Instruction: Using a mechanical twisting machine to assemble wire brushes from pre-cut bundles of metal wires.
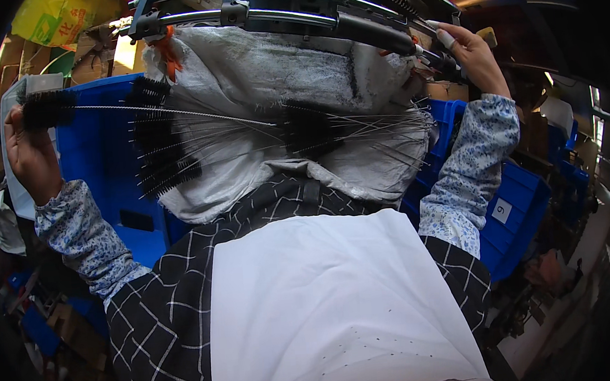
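My left hand (32, 158) is closed at the black bristle head of a twisted-wire brush (48, 110). The brush's bare wire stem stretches right, over my lap. At the upper right, my right hand (480, 61) pinches the stem of another black wire brush (399, 2) beside the machine's end. White wrapping covers a fingertip of that hand. Between my arms lies a pile of wire brushes (307, 129) on a grayish-white cloth (274, 71), with bristle heads at the pile's left and middle and thin stems fanned out.
A machine with curved metal rails (277, 12) spans the top, ahead of my lap. Blue plastic bins stand at the left (103, 135) and right (511, 210). Cardboard pieces and a yellow bag (55, 20) lie at the upper left. Orange ties (167, 54) hold the cloth.
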A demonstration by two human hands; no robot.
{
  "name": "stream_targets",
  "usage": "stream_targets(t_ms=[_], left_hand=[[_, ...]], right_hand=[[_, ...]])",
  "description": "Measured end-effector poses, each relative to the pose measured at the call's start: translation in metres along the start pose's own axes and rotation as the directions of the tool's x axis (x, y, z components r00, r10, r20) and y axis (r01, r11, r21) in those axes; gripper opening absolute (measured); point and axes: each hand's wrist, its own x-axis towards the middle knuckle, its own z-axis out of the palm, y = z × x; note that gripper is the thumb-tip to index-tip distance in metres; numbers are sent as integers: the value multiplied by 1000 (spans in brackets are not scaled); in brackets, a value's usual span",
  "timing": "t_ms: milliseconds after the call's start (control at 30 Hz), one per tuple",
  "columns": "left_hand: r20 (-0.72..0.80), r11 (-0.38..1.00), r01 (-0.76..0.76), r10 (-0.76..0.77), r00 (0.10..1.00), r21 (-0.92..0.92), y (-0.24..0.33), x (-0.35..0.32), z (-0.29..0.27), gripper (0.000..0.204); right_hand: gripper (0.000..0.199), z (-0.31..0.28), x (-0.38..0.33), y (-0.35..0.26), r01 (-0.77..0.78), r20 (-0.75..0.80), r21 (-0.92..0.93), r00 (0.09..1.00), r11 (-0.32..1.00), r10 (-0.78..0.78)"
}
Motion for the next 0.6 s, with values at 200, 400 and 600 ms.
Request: stream_targets(t_ms=[200, 400, 600], left_hand=[[475, 918, 269, -105, 874, -292, -4, -37, 149, 18], [493, 954, 281, -195, 848, -106, -15, -79, 153, 25], [342, 843, 129, -346, 873, 523, -101, -17, 41, 32]], right_hand=[[36, 87, -40, -73, 351, 309, 131, 874, 927, -375], [25, 162, -36, -112, 380, 82, 422, 888, 823, -452], [27, 93, 62, -13, -135, -597, -500, 770, 856, -227]])
